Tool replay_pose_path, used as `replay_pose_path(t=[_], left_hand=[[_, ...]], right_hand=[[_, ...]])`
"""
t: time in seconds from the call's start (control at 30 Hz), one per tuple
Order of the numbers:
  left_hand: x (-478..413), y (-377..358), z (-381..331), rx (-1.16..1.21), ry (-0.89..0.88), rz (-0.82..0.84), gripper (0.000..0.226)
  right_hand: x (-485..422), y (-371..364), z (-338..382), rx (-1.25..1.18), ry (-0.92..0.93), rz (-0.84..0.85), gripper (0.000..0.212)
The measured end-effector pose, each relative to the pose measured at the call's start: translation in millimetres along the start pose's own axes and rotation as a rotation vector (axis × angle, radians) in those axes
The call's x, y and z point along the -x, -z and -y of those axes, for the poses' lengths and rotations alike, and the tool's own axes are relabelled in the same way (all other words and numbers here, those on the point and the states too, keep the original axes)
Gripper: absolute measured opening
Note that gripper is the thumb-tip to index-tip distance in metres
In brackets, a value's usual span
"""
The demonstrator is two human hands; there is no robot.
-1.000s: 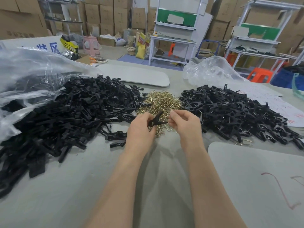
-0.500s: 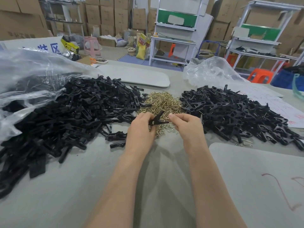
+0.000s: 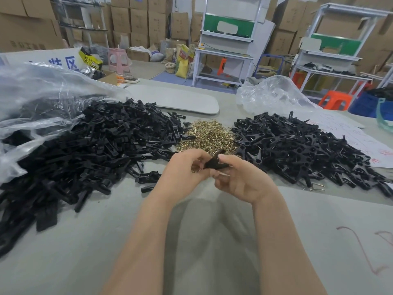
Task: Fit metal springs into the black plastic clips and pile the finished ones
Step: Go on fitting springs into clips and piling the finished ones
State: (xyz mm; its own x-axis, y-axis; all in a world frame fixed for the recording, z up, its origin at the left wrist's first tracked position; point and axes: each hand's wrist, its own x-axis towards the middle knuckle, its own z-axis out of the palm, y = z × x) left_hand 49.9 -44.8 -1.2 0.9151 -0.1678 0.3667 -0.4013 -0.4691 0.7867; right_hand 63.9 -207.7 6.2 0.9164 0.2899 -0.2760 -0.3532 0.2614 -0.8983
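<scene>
Both hands meet over the grey table in front of a heap of brass-coloured metal springs (image 3: 209,136). My left hand (image 3: 182,173) and my right hand (image 3: 240,179) each grip one black plastic clip (image 3: 214,162) between their fingertips, its jaws pointing up and away. A large spread of loose black clips (image 3: 89,150) lies to the left. Another pile of black clips with springs showing in them (image 3: 302,147) lies to the right. Whether a spring sits in the held clip is hidden by my fingers.
A crumpled clear plastic bag (image 3: 38,103) covers the far left, and a second clear bag (image 3: 274,94) sits behind the right pile. A pale flat board (image 3: 176,99) lies beyond the springs. Papers with red marks (image 3: 365,141) lie at the right edge.
My right hand has turned palm-up and closed in on the clip. Both hands have drawn slightly toward me, away from the spring heap.
</scene>
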Motion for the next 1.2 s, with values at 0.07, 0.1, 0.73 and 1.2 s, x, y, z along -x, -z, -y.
replay_pose_path(t=[0.07, 0.1, 0.73, 1.2], left_hand=[[2, 4, -6, 0.027, -0.024, 0.036, 0.03], [3, 5, -8, 0.028, -0.029, 0.045, 0.033], [1, 8, -9, 0.073, -0.174, 0.095, 0.027], [-2, -6, 11, -0.154, 0.098, 0.01, 0.032]], right_hand=[[2, 6, -3, 0.005, -0.054, 0.141, 0.045], [3, 5, -5, 0.019, -0.077, 0.194, 0.052], [-7, -3, -25, -0.207, 0.032, 0.299, 0.084], [-15, -6, 7, 0.717, 0.207, -0.252, 0.012]])
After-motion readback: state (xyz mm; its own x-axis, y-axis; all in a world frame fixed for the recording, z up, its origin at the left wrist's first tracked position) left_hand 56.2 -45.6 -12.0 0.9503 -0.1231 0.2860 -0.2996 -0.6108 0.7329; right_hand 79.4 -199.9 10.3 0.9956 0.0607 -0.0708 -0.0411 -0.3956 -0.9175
